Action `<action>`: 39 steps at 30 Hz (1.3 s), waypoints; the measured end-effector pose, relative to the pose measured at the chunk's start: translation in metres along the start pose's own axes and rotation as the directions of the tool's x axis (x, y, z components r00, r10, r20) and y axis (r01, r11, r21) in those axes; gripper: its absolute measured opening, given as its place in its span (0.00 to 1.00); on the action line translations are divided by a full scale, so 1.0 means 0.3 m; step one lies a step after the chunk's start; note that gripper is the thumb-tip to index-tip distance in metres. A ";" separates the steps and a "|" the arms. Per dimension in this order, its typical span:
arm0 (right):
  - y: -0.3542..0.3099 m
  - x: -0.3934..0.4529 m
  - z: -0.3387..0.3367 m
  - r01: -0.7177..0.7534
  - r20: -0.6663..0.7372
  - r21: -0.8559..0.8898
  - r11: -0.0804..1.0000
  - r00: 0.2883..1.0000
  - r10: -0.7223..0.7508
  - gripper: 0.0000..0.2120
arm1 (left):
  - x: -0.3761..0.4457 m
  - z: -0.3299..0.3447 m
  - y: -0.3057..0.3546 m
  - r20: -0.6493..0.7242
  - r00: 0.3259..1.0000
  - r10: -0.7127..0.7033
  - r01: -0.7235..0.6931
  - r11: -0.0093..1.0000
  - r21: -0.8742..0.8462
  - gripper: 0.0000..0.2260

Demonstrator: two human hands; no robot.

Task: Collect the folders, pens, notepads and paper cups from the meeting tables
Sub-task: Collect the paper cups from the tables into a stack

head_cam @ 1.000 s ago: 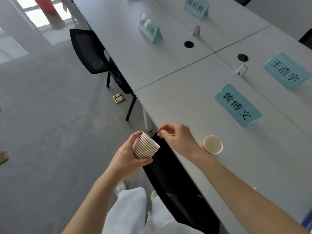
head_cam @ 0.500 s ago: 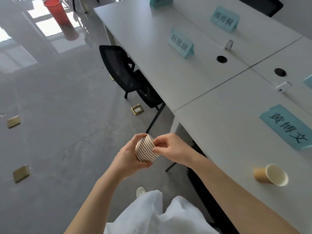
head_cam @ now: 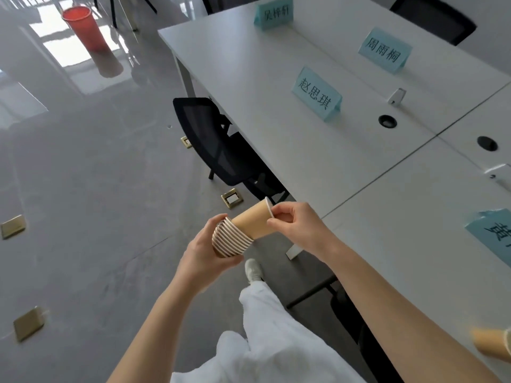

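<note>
My left hand (head_cam: 203, 258) grips a nested stack of brown paper cups (head_cam: 231, 240), its white rims showing as stripes. My right hand (head_cam: 297, 226) pinches the rim of one brown paper cup (head_cam: 253, 221) that sticks halfway out of the stack's mouth. Both hands are over the floor, just off the edge of the white meeting table (head_cam: 276, 106). Another brown paper cup (head_cam: 492, 345) lies on its side on the table at the lower right edge of view.
Blue name cards (head_cam: 316, 94) stand on the table, with cable holes (head_cam: 387, 121) behind them. A black mesh chair (head_cam: 213, 142) is tucked under the table edge. A red bin (head_cam: 83, 27) stands far left; brass floor boxes (head_cam: 232, 198) dot the grey floor.
The view has swung left, sliding the lying cup to the frame's lower right. My right hand has drawn one cup partway out of the stack held by my left hand.
</note>
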State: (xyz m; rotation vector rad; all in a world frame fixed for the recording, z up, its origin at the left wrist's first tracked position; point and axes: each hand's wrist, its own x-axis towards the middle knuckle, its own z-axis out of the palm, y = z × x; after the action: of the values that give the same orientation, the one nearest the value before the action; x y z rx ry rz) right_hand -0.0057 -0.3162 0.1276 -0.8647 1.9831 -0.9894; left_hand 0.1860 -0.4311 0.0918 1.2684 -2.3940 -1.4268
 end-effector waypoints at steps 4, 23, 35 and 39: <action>-0.042 0.215 -0.086 -0.004 -0.099 0.005 1.000 0.995 0.005 0.10 | 0.189 -0.076 0.014 -0.068 0.997 -0.047 0.045 0.999 -0.027 0.36; 0.099 1.086 -0.271 -0.144 -0.151 -0.809 0.570 0.988 0.035 0.10 | 0.866 -0.319 0.165 -0.069 0.994 -0.086 0.078 0.991 -0.109 0.36; -0.266 1.145 -0.172 0.072 -0.050 -0.382 0.921 0.994 -0.098 0.11 | 0.977 -0.420 0.135 -0.077 0.993 -0.091 0.082 0.990 -0.112 0.37; -0.417 1.184 -0.056 0.147 0.121 -0.167 0.975 0.984 -0.128 0.08 | 1.012 -0.487 0.085 -0.079 0.992 -0.098 0.088 0.988 -0.125 0.37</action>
State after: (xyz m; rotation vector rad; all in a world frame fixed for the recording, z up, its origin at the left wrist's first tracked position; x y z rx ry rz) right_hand -0.1664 -0.6573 0.1290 -1.1432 1.9583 -0.8323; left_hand 0.0374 -0.7344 0.0953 1.3973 -2.1852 -1.4850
